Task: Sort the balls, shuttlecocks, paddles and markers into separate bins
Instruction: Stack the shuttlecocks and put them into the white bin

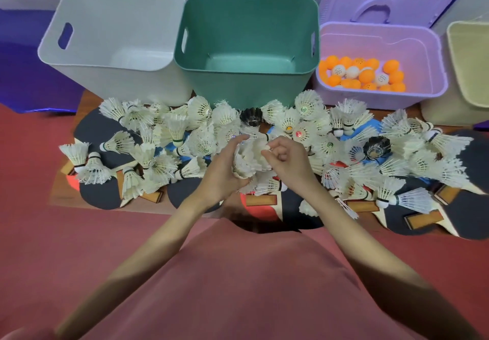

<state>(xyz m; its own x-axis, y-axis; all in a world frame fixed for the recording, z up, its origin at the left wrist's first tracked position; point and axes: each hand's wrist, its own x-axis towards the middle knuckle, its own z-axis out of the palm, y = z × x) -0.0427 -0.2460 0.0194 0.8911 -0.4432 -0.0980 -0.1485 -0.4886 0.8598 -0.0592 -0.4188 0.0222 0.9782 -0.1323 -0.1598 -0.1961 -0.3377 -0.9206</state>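
Far from you stand the white bin (113,46), green bin (248,48) and purple bin (381,59), the purple holding the balls (362,75). Shuttlecocks (304,128) cover the paddles (100,194) on the surface. Your left hand (225,165) and right hand (285,162) each grip a white shuttlecock bunch (251,157), fingers closed on it.

From my feed, I see two bare forearms with no sleeves reaching the wrists, no watch, no rings or bands that I can make out. The left hand (222,170) and right hand (288,163) are ungloved, nails short and plain. Below them a dusty pink garment (238,286) fills the lower frame, smooth cloth without print, buttons or seams showing.
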